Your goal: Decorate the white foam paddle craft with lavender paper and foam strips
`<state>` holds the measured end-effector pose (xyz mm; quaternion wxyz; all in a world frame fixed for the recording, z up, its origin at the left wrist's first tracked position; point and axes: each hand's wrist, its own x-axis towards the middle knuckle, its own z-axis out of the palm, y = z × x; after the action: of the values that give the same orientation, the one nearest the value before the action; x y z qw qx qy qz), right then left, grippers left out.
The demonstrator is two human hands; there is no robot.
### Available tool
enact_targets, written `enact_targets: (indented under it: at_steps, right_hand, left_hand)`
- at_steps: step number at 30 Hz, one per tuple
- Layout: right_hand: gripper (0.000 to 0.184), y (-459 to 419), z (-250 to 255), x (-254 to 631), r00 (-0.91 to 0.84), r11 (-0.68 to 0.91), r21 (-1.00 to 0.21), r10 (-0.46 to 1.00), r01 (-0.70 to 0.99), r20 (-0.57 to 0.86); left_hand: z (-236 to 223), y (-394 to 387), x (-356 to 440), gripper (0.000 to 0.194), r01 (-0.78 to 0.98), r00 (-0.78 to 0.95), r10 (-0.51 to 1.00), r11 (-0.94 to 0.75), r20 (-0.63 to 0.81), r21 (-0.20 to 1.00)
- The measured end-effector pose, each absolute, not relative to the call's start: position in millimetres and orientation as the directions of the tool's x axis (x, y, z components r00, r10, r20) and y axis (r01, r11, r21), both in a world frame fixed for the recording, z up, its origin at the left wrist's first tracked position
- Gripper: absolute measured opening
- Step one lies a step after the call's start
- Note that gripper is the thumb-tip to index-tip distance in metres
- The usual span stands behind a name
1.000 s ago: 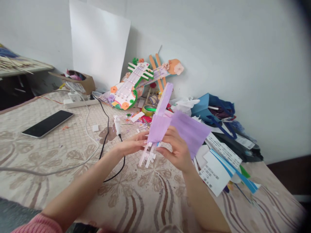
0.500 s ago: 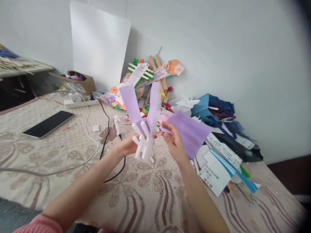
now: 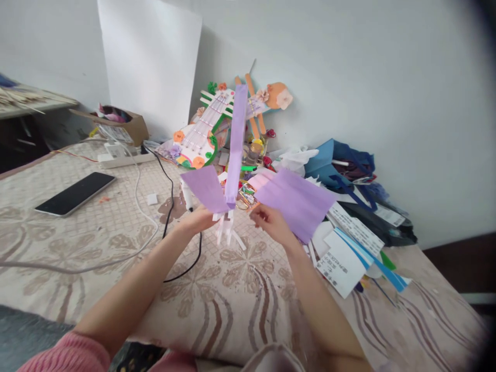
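The left hand reaches inward, fingers closed on the white-and-purple paper piece above the tabletop. The right hand, apart from it, curls its fingers narrowly; whether they pinch anything, I cannot tell. Crinkled purple strips fan upward.

At twelve o'clock from my hands I see matt, faintly creased purple paper strips; at ten, a smooth, glossy black phone screen and a matt brown cardboard box.

Before you: one white-and-purple handmade construction, two flowered guitar-shaped crafts, one flat black phone, one brown cardboard box.
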<state>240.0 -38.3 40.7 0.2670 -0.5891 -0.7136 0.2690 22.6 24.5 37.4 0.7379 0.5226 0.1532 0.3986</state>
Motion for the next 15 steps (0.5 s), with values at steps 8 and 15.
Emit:
enact_targets:
  at_steps: [8,15]
  right_hand:
    - [0.012,-45,3,213,-0.209,0.107,-0.446,0.961,0.888,-0.184]
    - [0.006,-34,7,231,-0.037,-0.013,-0.267,0.982,0.964,-0.183]
  left_hand:
    - [43,29,19,0.077,-0.434,0.638,0.732,0.088,0.237,0.897]
    - [40,31,17,0.087,-0.434,0.664,0.706,0.095,0.247,0.896]
